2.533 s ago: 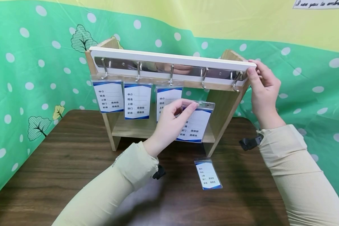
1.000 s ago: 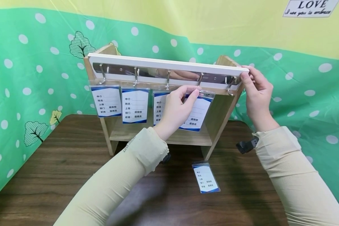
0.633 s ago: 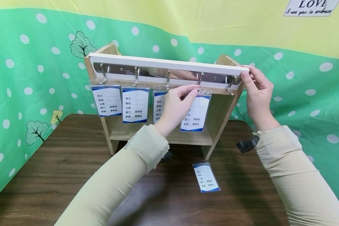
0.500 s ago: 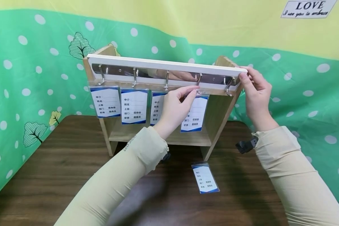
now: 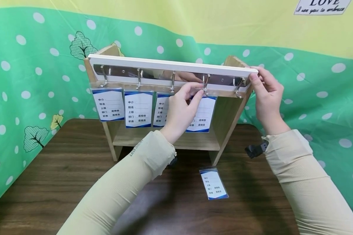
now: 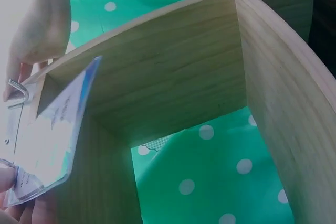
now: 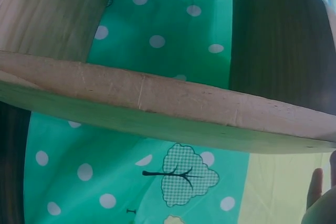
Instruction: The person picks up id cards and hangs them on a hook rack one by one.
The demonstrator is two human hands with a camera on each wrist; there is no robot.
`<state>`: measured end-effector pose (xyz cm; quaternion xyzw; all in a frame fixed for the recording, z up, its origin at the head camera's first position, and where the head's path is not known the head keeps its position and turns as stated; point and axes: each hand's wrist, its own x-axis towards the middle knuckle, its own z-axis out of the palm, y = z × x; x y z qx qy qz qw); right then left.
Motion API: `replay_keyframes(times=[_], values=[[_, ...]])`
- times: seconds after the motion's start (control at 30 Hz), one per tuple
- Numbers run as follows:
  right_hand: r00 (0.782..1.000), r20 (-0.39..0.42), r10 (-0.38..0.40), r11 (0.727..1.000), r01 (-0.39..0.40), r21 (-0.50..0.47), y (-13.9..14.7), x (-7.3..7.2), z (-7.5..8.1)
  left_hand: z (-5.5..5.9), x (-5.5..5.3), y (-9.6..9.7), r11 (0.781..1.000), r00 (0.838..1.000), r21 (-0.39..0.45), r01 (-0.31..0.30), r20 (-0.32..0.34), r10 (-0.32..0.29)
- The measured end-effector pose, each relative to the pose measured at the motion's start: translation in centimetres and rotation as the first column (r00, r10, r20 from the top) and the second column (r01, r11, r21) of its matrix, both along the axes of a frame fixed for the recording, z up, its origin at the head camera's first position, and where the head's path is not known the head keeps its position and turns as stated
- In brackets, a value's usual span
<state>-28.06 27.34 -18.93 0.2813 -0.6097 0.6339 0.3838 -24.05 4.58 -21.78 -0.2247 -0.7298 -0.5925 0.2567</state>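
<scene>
My left hand [image 5: 179, 111] pinches the top edge of a clear-sleeved ID badge [image 5: 205, 112], its top slot against the fourth hook [image 5: 207, 84] of a white hook rail [image 5: 170, 64]. The hook's tip appears to be through the slot, though my fingers partly cover it. In the left wrist view the badge [image 6: 65, 129] slants out from the rail. My right hand [image 5: 267, 99] grips the rail's right end, thumb in front. Three like badges hang from the other hooks: left [image 5: 109, 105], second [image 5: 138, 110] and third [image 5: 161, 111], the third partly behind my left hand.
The rail fronts a wooden shelf stand [image 5: 164, 143] on a dark wood table [image 5: 76, 182]. Another badge [image 5: 214, 185] lies flat before its right leg. The rightmost hook [image 5: 240, 88] bears no badge. A green dotted cloth [image 5: 56, 81] hangs behind.
My left hand has raised the badge from below the rail to the fourth hook, and the badge now hangs straighter there. The right hand keeps its hold on the rail's end.
</scene>
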Motion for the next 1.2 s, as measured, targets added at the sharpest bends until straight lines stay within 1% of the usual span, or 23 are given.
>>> replay_keyframes(times=[0.1, 0.17, 0.33, 0.4, 0.47, 0.53, 0.7, 0.83, 0.93, 1.07, 1.2], values=[[1.000, 0.000, -0.008, 1.000, 0.008, 0.006, 0.0, -0.1, 0.0, -0.2, -0.1, -0.1, 0.999, 1.000, -0.027, -0.029, -0.009, 0.029], [1.000, 0.000, -0.013, 1.000, 0.013, 0.009, 0.0, -0.1, -0.1, -0.3, -0.1, -0.2, 0.999, 0.999, -0.035, -0.034, -0.003, 0.034], [1.000, -0.003, -0.019, 1.000, 0.019, 0.012, 0.1, -0.1, -0.1, -0.9, 0.1, -0.4, 1.000, 1.000, -0.019, -0.012, 0.020, 0.013], [1.000, -0.002, -0.022, 1.000, 0.022, 0.014, 0.1, 0.0, -0.2, -1.2, 0.3, -0.5, 1.000, 1.000, -0.017, 0.000, 0.022, 0.000], [0.999, -0.011, -0.041, 0.999, 0.042, 0.031, 0.1, 0.0, -0.1, -1.6, 0.5, -0.6, 1.000, 1.000, -0.022, 0.014, 0.022, -0.014], [0.999, -0.009, -0.034, 0.999, 0.034, 0.027, 0.1, 0.1, -0.1, -2.0, 0.7, -0.6, 1.000, 0.999, -0.024, 0.020, 0.027, -0.019], [1.000, 0.001, -0.005, 1.000, 0.005, 0.005, -0.2, 0.3, 0.0, -3.6, 1.2, -0.7, 1.000, 0.997, 0.008, 0.023, 0.076, -0.023], [1.000, 0.001, -0.005, 1.000, 0.005, 0.000, -0.2, 0.2, 0.1, -4.8, 1.5, -0.7, 0.998, 0.993, 0.053, 0.037, 0.111, -0.042], [0.999, -0.007, -0.031, 0.999, 0.031, 0.016, -0.2, 0.2, 0.0, -5.8, 1.8, -0.5, 0.992, 0.987, 0.100, 0.074, 0.132, -0.087], [0.997, -0.022, -0.070, 0.997, 0.071, 0.041, -0.2, 0.3, 0.0, -7.5, 2.1, -0.1, 0.981, 0.974, 0.150, 0.124, 0.172, -0.149], [0.997, -0.024, -0.071, 0.996, 0.072, 0.045, -0.3, 0.4, 0.0, -9.1, 2.6, 0.3, 0.974, 0.962, 0.173, 0.145, 0.208, -0.180]])
